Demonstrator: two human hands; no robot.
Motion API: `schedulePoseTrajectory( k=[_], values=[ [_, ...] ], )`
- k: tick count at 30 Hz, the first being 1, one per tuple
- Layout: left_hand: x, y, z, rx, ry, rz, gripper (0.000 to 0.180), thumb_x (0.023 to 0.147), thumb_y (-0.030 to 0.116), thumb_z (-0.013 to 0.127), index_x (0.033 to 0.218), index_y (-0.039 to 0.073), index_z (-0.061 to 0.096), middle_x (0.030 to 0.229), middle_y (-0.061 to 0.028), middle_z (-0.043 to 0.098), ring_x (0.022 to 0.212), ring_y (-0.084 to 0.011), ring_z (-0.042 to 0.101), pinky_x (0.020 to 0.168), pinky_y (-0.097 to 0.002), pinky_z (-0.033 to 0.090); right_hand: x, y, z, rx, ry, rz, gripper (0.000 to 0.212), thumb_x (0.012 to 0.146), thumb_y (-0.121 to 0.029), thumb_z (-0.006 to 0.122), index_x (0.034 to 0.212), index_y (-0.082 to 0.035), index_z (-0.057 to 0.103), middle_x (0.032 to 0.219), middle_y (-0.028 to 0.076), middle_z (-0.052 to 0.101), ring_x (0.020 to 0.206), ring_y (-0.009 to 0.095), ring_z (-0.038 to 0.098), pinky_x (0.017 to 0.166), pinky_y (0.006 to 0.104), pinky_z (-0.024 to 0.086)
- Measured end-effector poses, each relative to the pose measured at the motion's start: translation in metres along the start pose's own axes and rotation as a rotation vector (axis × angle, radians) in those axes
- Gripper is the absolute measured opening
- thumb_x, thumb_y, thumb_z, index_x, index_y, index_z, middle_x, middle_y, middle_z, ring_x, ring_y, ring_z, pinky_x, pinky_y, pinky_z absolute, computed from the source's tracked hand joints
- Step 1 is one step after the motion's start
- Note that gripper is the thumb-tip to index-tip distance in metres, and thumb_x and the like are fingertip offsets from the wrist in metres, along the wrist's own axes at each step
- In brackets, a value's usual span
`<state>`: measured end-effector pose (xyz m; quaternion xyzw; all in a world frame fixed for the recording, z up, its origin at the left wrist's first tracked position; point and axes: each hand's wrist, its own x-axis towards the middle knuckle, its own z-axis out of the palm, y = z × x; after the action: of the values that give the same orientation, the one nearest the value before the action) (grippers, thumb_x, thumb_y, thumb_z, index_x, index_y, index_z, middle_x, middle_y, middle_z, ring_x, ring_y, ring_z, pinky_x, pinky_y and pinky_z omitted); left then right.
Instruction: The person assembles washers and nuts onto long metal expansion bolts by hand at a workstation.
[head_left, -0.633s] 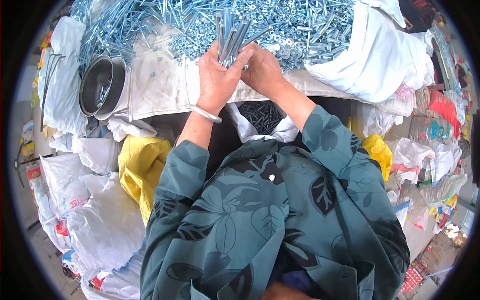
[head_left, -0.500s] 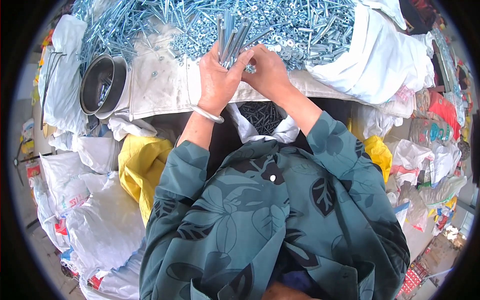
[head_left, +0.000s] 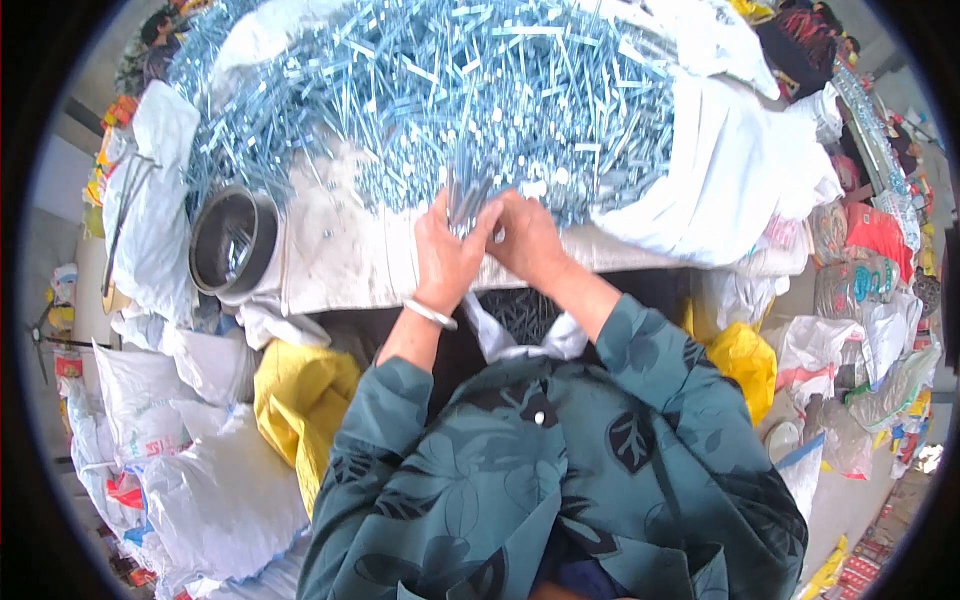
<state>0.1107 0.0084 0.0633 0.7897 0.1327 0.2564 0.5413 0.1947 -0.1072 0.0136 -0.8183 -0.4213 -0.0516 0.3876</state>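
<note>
My left hand (head_left: 446,250) is closed round a bundle of long silvery bolts (head_left: 468,198) that stick up out of the fist. Its wrist wears a pale bangle (head_left: 430,314). Close against it, my right hand (head_left: 530,240) has its fingers curled in a pinch at the side of the bundle; whatever they grip is hidden. Both hands are over the near edge of a cloth-covered table (head_left: 340,255). Just beyond them spreads a large heap of silvery bolts, nuts and washers (head_left: 450,100).
A dark round pan (head_left: 215,240) with a few metal pieces stands at the table's left. White sacking (head_left: 740,180) lies at the right of the heap. Below the edge is a bag of dark screws (head_left: 515,315). Yellow sacks (head_left: 300,400) and white sacks (head_left: 220,490) stand around me.
The view has tilted up, so the table, heap and hands appear lower and more of the heap shows. My hands remain together at the bolts.
</note>
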Motion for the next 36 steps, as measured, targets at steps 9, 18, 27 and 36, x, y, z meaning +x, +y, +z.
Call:
schedulePoseTrajectory(
  k=[9,18,27,36],
  values=[
    [-0.009,0.002,-0.008,-0.077,0.022,0.046,0.025,0.084,0.015,0.074,0.099,-0.002,0.064,0.082,-0.0112,0.071,0.074,-0.0157,0.067,0.068,-0.0316,0.052,-0.03,-0.015,-0.01,0.676,-0.01,0.231,0.057,0.089,-0.012,0.066,0.141,-0.005,0.044,0.107,0.013,0.069,0.099,0.024,0.066,0.088,0.036,0.049],
    [-0.005,0.006,-0.005,-0.048,-0.005,0.08,0.02,0.084,0.011,0.074,0.097,-0.001,0.063,0.082,-0.0109,0.07,0.074,-0.013,0.065,0.065,-0.0293,0.051,-0.02,0.007,-0.001,0.843,0.066,0.329,0.048,0.105,-0.034,0.041,0.141,-0.003,0.045,0.096,0.005,0.066,0.086,0.011,0.056,0.085,0.0284,0.044],
    [-0.014,-0.013,0.006,-0.121,0.085,0.136,0.025,0.082,0.014,0.075,0.095,-0.003,0.062,0.085,-0.0184,0.069,0.078,-0.0322,0.069,0.068,-0.0357,0.052,-0.028,0.012,-0.004,0.845,0.089,0.328,0.056,0.105,-0.04,0.04,0.14,0.005,0.042,0.095,0.005,0.064,0.095,0.01,0.055,0.09,0.0287,0.044],
    [-0.001,-0.01,-0.008,-0.048,0.036,0.125,0.028,0.083,0.014,0.076,0.104,-0.002,0.066,0.091,-0.0085,0.072,0.081,-0.0114,0.065,0.073,-0.0291,0.052,-0.017,0.001,0.005,0.861,0.156,0.234,0.054,0.104,-0.037,0.044,0.138,0.005,0.045,0.083,0.0,0.056,0.078,0.009,0.052,0.08,0.0263,0.045]
  ],
)
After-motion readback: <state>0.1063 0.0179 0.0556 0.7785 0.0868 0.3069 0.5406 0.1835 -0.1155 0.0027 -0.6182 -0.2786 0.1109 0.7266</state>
